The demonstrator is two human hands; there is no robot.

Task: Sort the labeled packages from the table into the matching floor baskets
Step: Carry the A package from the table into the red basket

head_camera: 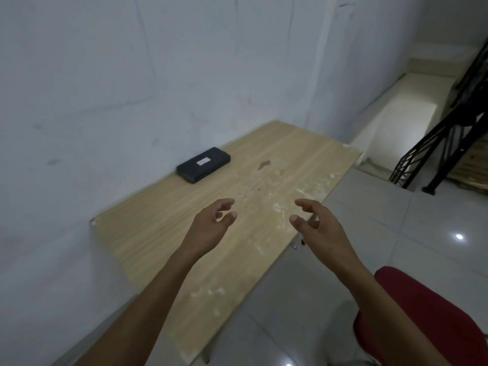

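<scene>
Now both hands, left (211, 225) and right (317, 223), hover empty, fingers spread. Package (203, 165) lies by the tabletop's (163, 233) far wall edge, lengthwise along it, nearer the left.

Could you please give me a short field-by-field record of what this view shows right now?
table: light wood, against the wall
package: one black, white label, lying flat by the wall
left hand: open, empty, over the table
right hand: open, empty, over the table's edge
baskets: none in view
floor: pale tiles
</scene>
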